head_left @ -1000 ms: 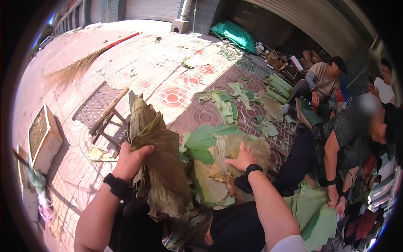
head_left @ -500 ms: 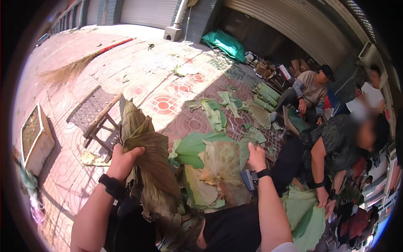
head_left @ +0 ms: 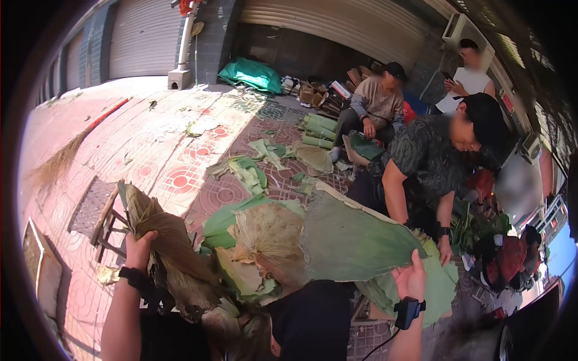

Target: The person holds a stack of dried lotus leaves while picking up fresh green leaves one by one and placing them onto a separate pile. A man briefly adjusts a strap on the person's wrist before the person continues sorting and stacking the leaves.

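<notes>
My left hand (head_left: 141, 250) is closed around a bundle of brown, dried lotus leaves (head_left: 177, 256) that hangs down over my lap. Out to the right, my right hand (head_left: 410, 280) pinches the pointed end of a flat, folded green lotus leaf (head_left: 358, 237). That leaf is stretched out sideways, its wide end overlapping a browned lotus leaf (head_left: 271, 237) in front of my knees. Beneath the browned one lie more green leaves (head_left: 221, 225). Part of my right fingers is hidden behind the leaf's edge.
A low stool (head_left: 96, 210) and a box planter (head_left: 45, 265) stand at left, with a broom (head_left: 78, 144) beyond. Loose leaves (head_left: 244, 171) and stacked leaves (head_left: 319, 129) lie ahead. At right, a person in dark clothes (head_left: 421, 150) bends over large green leaves (head_left: 442, 271).
My right hand has moved right, drawing the green leaf out flat across the pile. My left hand still grips the dried bundle. The view has turned to the right.
</notes>
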Demonstrator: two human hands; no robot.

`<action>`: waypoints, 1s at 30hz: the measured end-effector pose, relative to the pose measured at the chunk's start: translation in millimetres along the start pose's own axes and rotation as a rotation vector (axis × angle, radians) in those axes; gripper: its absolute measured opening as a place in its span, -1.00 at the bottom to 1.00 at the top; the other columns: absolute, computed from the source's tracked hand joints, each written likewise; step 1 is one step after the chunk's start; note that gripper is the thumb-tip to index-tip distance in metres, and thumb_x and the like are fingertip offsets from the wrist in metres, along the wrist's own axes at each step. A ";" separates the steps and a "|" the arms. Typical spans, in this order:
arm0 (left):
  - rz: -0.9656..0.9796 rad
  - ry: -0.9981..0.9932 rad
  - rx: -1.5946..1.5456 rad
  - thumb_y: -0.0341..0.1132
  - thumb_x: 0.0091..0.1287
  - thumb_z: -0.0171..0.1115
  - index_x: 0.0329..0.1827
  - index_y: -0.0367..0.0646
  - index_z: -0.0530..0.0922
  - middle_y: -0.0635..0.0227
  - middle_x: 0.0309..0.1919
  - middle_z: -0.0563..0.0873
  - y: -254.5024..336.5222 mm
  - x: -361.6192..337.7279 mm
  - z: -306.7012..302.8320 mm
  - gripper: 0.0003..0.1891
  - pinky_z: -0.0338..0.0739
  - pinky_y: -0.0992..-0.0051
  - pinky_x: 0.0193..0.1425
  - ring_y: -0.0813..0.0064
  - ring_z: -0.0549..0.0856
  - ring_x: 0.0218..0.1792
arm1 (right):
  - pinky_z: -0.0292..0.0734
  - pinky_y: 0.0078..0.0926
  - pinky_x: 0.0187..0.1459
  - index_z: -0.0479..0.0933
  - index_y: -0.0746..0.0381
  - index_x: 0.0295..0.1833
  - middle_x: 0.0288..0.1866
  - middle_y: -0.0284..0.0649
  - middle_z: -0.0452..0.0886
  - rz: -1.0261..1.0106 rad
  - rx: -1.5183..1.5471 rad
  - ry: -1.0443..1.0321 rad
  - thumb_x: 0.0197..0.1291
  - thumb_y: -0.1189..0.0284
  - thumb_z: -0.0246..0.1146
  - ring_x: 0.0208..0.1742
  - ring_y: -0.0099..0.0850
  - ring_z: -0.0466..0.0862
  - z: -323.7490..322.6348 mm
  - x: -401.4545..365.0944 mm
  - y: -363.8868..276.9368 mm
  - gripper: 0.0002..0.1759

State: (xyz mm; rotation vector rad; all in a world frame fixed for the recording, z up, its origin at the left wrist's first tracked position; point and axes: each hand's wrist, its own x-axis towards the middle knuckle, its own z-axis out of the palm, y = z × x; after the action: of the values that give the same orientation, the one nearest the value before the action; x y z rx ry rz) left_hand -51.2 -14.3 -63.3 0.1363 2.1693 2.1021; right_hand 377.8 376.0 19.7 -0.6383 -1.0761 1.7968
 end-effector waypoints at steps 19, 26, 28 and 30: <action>0.133 -0.177 0.125 -0.35 0.06 0.27 -0.07 -0.39 0.58 0.27 -0.21 0.67 -44.1 46.5 -7.9 -0.62 0.49 0.48 -0.09 0.45 0.61 -0.22 | 0.61 -0.42 -0.14 0.42 0.18 0.03 -0.07 -0.27 0.59 -0.556 -0.090 0.655 0.33 0.30 0.13 -0.10 -0.42 0.64 -133.4 -135.9 -92.9 -0.75; 0.160 -0.129 0.091 -0.36 0.08 0.27 -0.08 -0.39 0.59 0.30 -0.23 0.67 -38.6 40.0 -13.0 -0.65 0.49 0.49 -0.11 0.46 0.61 -0.24 | 0.56 -0.50 -0.29 0.43 0.12 -0.03 -0.14 -0.36 0.59 -0.536 -0.110 0.677 0.33 0.34 0.12 -0.18 -0.46 0.64 -132.5 -130.8 -89.3 -0.84; 0.158 -0.130 0.094 -0.37 0.08 0.28 -0.08 -0.39 0.59 0.29 -0.22 0.68 -40.2 41.8 -14.9 -0.64 0.49 0.49 -0.11 0.46 0.62 -0.24 | 0.56 -0.51 -0.30 0.43 0.12 -0.03 -0.15 -0.37 0.59 -0.534 -0.118 0.669 0.33 0.34 0.12 -0.19 -0.47 0.64 -132.6 -130.6 -88.5 -0.84; 0.153 -0.133 0.108 -0.37 0.07 0.28 -0.07 -0.40 0.58 0.28 -0.21 0.68 -41.3 44.0 -16.7 -0.64 0.50 0.49 -0.11 0.45 0.62 -0.24 | 0.56 -0.50 -0.28 0.42 0.12 0.00 -0.15 -0.37 0.59 -0.524 -0.120 0.647 0.34 0.34 0.11 -0.20 -0.46 0.64 -136.8 -129.2 -86.7 -0.82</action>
State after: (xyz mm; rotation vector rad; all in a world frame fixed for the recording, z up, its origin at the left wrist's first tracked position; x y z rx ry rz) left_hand -96.4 -25.7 -105.1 0.4530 2.2575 1.9859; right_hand 580.2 332.3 26.5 -0.8403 -0.8012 0.9759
